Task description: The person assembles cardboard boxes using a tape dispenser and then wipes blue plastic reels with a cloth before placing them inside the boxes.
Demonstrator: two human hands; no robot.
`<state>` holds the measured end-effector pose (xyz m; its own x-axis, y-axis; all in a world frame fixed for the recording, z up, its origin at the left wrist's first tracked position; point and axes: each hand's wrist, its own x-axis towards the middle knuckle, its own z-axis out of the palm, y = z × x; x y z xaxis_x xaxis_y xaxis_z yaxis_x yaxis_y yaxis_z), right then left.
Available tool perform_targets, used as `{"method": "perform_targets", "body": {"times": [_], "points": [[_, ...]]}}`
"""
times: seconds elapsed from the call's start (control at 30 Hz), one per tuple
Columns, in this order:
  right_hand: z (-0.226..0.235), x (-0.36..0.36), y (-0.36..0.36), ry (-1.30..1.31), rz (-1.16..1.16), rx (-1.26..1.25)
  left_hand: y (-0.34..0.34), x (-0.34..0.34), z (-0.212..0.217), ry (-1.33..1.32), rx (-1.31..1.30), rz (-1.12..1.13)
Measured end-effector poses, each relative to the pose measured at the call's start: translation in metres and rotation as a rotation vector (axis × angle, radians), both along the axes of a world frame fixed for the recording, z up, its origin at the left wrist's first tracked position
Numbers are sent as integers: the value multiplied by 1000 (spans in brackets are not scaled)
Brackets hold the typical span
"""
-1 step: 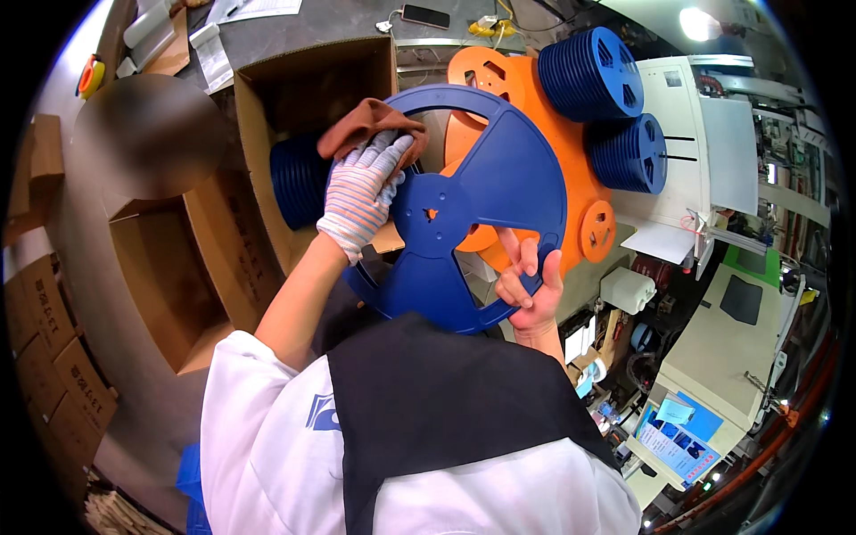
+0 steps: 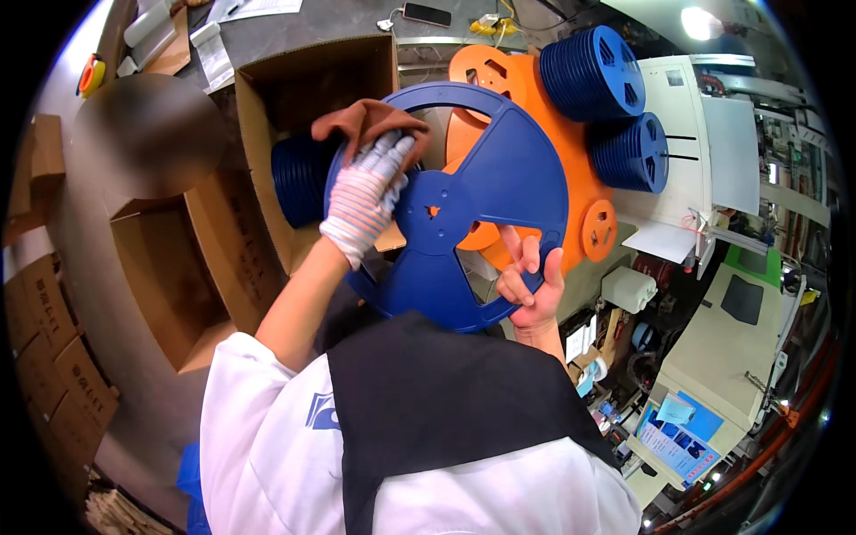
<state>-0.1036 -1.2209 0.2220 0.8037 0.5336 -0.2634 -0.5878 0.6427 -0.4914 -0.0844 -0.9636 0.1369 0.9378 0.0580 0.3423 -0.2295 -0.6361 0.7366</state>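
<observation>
In front of my chest I have a large blue plastic reel (image 2: 526, 169) with wide cut-out windows and a small centre hole. My right hand (image 2: 534, 294), bare, grips its rim at the lower right, fingers curled through a window. My left hand (image 2: 364, 196), in a striped knit glove, presses a reddish-brown cloth (image 2: 366, 120) against the reel's upper left; its fingers partly hide the cloth. Behind the reel stands an open cardboard box (image 2: 312, 76) with several blue reels (image 2: 299, 183) stacked inside it.
Orange reel-shaped plates (image 2: 557, 169) lie behind the reel, beside two stacks of blue reels (image 2: 593, 76) at the right. An open carton (image 2: 169, 267) stands left, with stacked cartons (image 2: 58, 334) beyond. A phone (image 2: 426, 15) lies at the back. A beige machine (image 2: 713, 348) is far right.
The cloth's upper edge and my left hand have shifted very slightly on the reel. My right hand keeps its hold on the rim.
</observation>
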Motion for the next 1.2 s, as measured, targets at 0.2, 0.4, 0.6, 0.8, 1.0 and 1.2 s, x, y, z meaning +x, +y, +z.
{"method": "perform_targets", "body": {"times": [0.2, 0.4, 0.6, 0.8, 1.0, 1.2], "points": [[-9, -2, -19, 122, -209, 12, -24, -85, 2, 115, -27, -491], [-3, 26, -29, 140, -248, 50, 41, -94, 0, 39, 260, -345], [11, 44, -12, 237, -232, 111, 32, -64, 3, -121, 379, -258], [25, 58, 24, 1, -43, 11, 35, -79, -23, 238, -195, -32], [-12, 52, -6, -14, -149, -466, 30, -115, -75, 665, -1407, 242], [-40, 34, -32, 177, -253, -599, 49, -135, -91, 630, -1590, 353]]}}
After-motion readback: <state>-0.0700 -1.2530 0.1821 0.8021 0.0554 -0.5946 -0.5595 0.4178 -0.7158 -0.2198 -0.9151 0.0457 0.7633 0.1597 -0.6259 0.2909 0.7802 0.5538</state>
